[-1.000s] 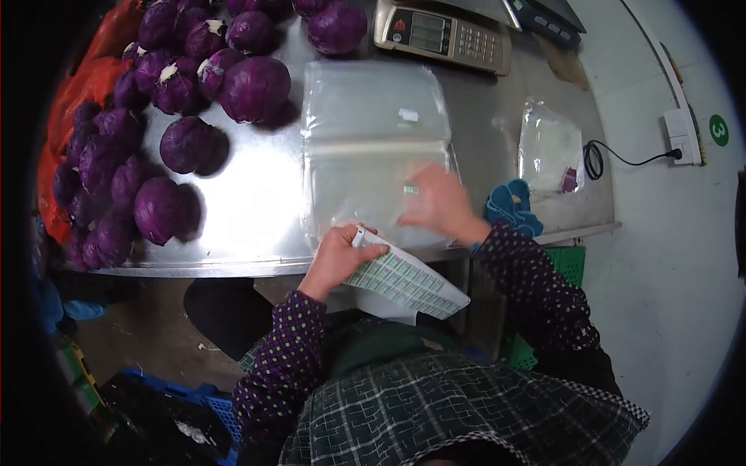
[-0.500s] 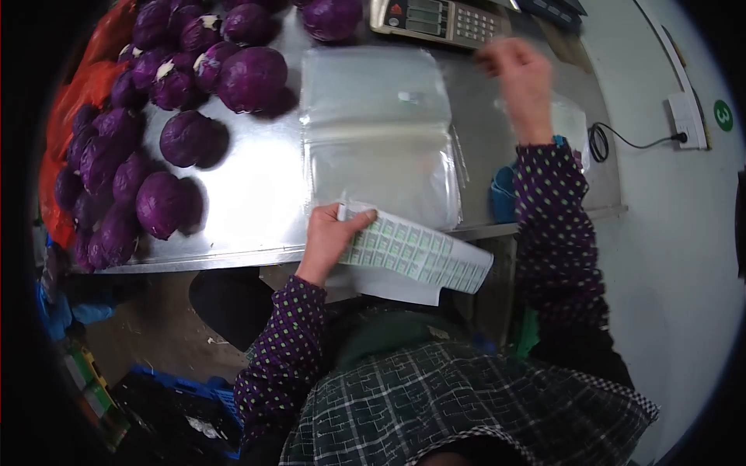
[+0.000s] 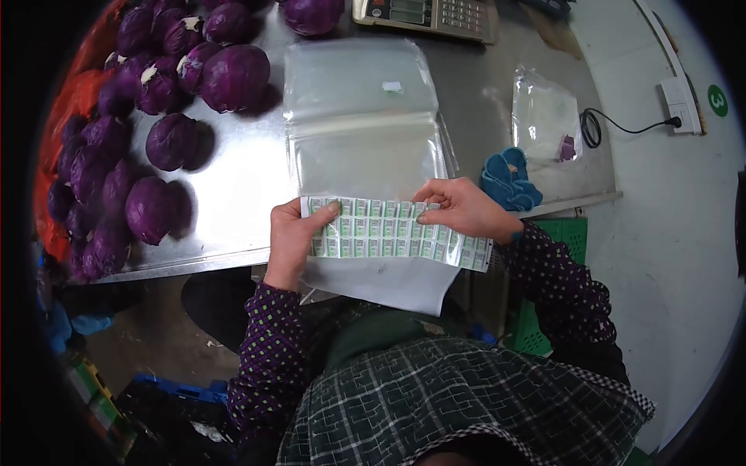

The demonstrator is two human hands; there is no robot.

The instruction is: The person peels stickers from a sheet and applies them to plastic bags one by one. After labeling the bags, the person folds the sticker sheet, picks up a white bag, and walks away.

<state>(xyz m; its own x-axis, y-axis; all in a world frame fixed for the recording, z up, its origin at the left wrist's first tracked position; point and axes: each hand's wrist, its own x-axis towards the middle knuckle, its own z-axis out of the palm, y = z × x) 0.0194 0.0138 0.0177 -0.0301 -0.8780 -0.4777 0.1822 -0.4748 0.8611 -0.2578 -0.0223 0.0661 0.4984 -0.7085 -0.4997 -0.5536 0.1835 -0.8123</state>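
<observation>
My left hand (image 3: 294, 237) grips the left end of a sheet of green-and-white stickers (image 3: 381, 229), thumb on top. At the sheet's upper right edge, my right hand (image 3: 468, 211) has its thumb and forefinger closed on the stickers; whether one is peeled up is hidden by the fingers. A blank white backing (image 3: 381, 283) hangs below the printed rows. Just beyond the sheet lies a stack of clear plastic bags (image 3: 365, 159), with a small white label (image 3: 392, 87) on its upper part.
Several purple cabbages (image 3: 235, 78) cover the left of the metal table (image 3: 229, 198), beside red netting (image 3: 78, 97). A scale (image 3: 427, 17) stands at the back. To the right are a blue cloth (image 3: 509, 180), another plastic bag (image 3: 544, 116) and a cable (image 3: 633, 132) by the wall.
My right hand has come down from near the scale to the sticker sheet and closed on its edge. The sheet now lies more level, and my left hand has shifted left.
</observation>
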